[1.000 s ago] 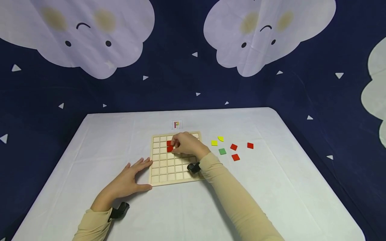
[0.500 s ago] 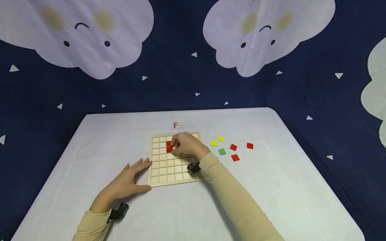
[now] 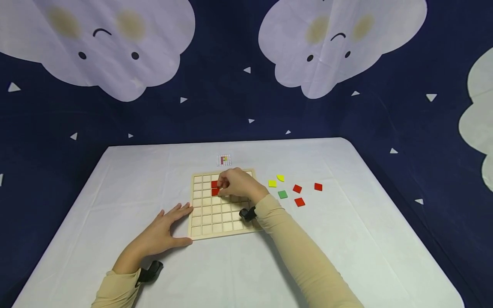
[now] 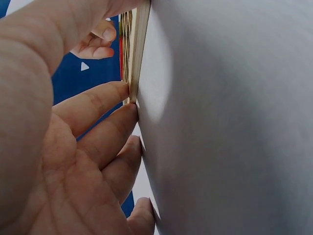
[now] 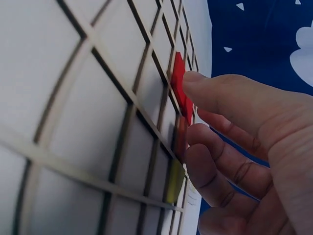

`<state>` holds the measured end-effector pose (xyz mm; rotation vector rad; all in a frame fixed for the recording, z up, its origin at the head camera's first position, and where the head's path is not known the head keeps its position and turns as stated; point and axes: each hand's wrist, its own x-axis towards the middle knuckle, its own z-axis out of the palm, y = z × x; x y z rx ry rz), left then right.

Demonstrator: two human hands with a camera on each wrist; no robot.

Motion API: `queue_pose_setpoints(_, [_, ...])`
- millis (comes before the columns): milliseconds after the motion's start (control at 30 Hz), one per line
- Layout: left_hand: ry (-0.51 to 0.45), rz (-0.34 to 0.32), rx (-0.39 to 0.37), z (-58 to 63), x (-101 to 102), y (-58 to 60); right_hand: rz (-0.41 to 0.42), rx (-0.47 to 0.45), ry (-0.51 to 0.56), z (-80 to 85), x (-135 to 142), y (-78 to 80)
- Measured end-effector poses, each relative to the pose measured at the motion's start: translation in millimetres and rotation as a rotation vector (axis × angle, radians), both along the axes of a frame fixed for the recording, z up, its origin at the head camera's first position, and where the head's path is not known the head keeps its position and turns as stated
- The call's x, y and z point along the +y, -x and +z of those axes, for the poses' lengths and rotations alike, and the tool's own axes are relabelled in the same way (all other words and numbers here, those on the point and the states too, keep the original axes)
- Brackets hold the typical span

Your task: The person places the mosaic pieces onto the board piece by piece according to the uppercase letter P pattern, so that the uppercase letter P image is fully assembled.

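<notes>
A light wooden grid board (image 3: 206, 219) lies in the middle of the table. Two red square tiles, a far one (image 3: 214, 184) and a near one (image 3: 215, 192), sit one behind the other in its cells. My right hand (image 3: 239, 185) is over the board, its thumb and index finger pinching the near red tile (image 5: 180, 81) at its edges. Beyond it, the right wrist view shows a yellow tile (image 5: 175, 182) on the board, which the hand hides from the head camera. My left hand (image 3: 163, 231) is spread at the board's left side, fingertips and thumb touching the edge.
Right of the board lie loose tiles: a yellow square (image 3: 272, 183), a yellow rounded piece (image 3: 280, 178), a green square (image 3: 283, 194) and several red squares (image 3: 299, 202). A small card with a coloured grid pattern (image 3: 224, 160) lies behind the board on the white tabletop (image 3: 154, 171).
</notes>
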<state>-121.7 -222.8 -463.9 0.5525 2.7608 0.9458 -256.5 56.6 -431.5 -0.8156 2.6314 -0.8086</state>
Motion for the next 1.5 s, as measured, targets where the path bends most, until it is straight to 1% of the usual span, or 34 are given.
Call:
queue_pose_setpoints(100, [0.005, -0.003, 0.009, -0.7, -0.1, 0.3, 0.003, 0.005, 0.008, 4.1, 5.0, 2.0])
queue_pose_setpoints(233, [0.006, 0.0, 0.003, -0.8, 0.0, 0.6, -0.013, 0.006, 0.032, 10.9, 16.5, 6.0])
queue_pose_setpoints(433, [0.0, -0.001, -0.002, 0.6, 0.2, -0.3, -0.054, -0.003, 0.046, 19.9, 40.5, 11.9])
queue_pose_setpoints(700, [0.003, -0.002, 0.0, 1.7, 0.3, -0.9, -0.135, 0.01, 0.045, 30.4, 76.5, 16.5])
queue_pose_setpoints(867, [0.006, 0.001, 0.0, 2.5, 0.8, -1.4, -0.172, 0.029, 0.04, 30.6, 100.1, 17.9])
queue_pose_setpoints(1067, [0.01, 0.004, 0.003, 2.4, 2.1, -0.8, -0.201, 0.037, 0.017, 29.9, 128.7, 13.7])
queue_pose_setpoints(1267, [-0.002, -0.007, 0.011, 1.1, 3.4, 0.2, -0.239, -0.005, -0.002, 29.4, 154.9, 5.9])
queue_pose_setpoints(1400, [-0.006, 0.001, 0.015, -0.1, 1.6, -1.8, -0.232, -0.041, -0.05, 26.1, 169.0, 2.1])
queue_pose_setpoints(1500, [-0.012, 0.005, 0.025, -0.9, 0.9, -2.0, -0.25, -0.052, -0.086, 23.7, 181.3, -0.2])
